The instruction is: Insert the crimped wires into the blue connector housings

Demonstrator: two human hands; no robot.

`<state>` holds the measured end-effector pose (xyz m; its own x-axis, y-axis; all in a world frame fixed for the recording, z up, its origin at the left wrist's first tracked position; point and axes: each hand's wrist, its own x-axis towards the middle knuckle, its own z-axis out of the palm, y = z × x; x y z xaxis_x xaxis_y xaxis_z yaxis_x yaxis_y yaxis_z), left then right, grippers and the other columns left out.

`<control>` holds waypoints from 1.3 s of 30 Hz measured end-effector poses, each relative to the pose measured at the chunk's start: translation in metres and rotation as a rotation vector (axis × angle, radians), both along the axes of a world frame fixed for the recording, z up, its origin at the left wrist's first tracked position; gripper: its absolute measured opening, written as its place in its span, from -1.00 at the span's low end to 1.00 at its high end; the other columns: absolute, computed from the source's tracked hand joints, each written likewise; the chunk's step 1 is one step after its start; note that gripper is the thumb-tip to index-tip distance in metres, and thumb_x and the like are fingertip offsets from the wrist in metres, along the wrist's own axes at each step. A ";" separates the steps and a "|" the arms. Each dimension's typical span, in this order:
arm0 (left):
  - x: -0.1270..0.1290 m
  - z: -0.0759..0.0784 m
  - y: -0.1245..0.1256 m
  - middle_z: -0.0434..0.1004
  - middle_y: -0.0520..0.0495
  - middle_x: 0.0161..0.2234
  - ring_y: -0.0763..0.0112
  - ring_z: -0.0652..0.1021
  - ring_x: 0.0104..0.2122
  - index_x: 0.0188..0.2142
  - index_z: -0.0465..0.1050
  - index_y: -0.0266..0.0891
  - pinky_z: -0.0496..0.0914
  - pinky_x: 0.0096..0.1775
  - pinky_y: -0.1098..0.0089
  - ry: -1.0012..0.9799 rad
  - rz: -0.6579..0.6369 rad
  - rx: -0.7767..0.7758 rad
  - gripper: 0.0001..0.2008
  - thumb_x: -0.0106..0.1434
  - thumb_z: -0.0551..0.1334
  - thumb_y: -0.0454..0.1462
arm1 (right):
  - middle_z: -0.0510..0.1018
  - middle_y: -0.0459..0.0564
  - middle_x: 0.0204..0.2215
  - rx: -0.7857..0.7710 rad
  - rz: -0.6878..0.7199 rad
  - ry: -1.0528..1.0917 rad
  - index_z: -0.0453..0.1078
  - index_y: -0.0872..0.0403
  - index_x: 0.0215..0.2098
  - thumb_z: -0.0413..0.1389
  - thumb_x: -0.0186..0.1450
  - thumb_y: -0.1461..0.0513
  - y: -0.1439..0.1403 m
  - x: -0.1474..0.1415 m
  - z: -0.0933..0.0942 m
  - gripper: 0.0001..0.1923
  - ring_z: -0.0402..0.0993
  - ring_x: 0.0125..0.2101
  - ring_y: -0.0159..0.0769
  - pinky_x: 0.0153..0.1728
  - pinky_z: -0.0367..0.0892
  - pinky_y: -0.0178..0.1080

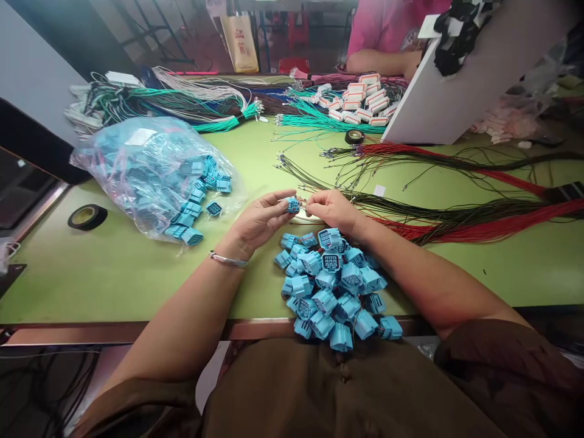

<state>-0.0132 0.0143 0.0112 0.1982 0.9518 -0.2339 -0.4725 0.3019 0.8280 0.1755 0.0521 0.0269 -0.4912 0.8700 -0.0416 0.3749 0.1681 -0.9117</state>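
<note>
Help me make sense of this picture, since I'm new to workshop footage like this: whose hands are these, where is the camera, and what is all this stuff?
The single picture comes from a camera worn on a person's head, looking down at their own two bare hands over a green worktable.

The left hand holds a small blue plastic connector housing at its fingertips. The right hand pinches what looks like a thin wire at that connector; the wire itself is too fine to tell for certain.

Just in front of the person lies a pile of blue plastic connectors. To the left is a clear plastic bag of more blue connectors and a black roll of tape. To the right lie bundles of red and dark wires. Farther back are teal wires, and another person in a pink top.
</note>
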 end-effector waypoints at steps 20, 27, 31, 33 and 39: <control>0.008 -0.001 -0.005 0.65 -0.08 -0.37 0.44 0.62 -0.36 -0.29 0.63 -0.30 0.50 -0.22 0.41 0.172 0.028 0.073 -0.67 -0.10 0.54 -0.29 | 0.21 -0.22 -0.75 -0.013 0.058 -0.027 0.27 0.12 -0.66 0.06 0.09 0.25 -0.002 0.000 -0.003 -0.81 0.11 -0.67 -0.55 -0.62 -0.02 -0.40; 0.010 -0.001 -0.005 0.66 -0.10 -0.29 0.42 0.63 -0.32 -0.27 0.60 -0.29 0.50 -0.14 0.34 0.117 0.075 0.041 -0.65 -0.08 0.53 -0.28 | 0.42 -0.16 -0.73 -0.160 -0.019 -0.029 0.38 0.11 -0.51 0.10 0.10 0.25 -0.001 0.005 -0.003 -0.92 0.33 -0.73 -0.43 -0.68 0.19 -0.39; 0.015 0.000 -0.007 0.66 -0.11 -0.33 0.42 0.62 -0.36 -0.28 0.58 -0.33 0.49 -0.16 0.34 0.125 0.090 0.040 -0.62 -0.13 0.55 -0.28 | 0.37 -0.19 -0.76 -0.113 -0.039 -0.096 0.33 0.11 -0.57 0.09 0.06 0.30 -0.001 0.001 -0.002 -0.94 0.32 -0.73 -0.45 -0.68 0.18 -0.41; 0.018 -0.001 -0.008 0.66 -0.10 -0.35 0.42 0.62 -0.37 -0.29 0.58 -0.33 0.49 -0.17 0.33 0.129 0.106 0.053 -0.60 -0.15 0.56 -0.27 | 0.34 -0.21 -0.77 -0.075 -0.041 -0.143 0.30 0.10 -0.59 0.10 0.07 0.28 -0.002 -0.003 -0.002 -0.90 0.30 -0.74 -0.47 -0.69 0.13 -0.42; 0.011 0.001 -0.005 0.65 -0.12 -0.37 0.44 0.60 -0.38 -0.28 0.59 -0.36 0.47 -0.19 0.36 0.195 0.054 0.104 -0.58 -0.14 0.56 -0.24 | 0.30 -0.22 -0.76 -0.085 -0.063 -0.163 0.33 0.12 -0.57 0.07 0.07 0.26 -0.005 -0.006 0.001 -0.91 0.26 -0.73 -0.50 -0.67 0.08 -0.42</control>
<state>-0.0020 0.0096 0.0125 0.1068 0.9808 -0.1629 -0.3140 0.1887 0.9305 0.1699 0.0472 0.0280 -0.4168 0.8887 -0.1909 0.5259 0.0644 -0.8481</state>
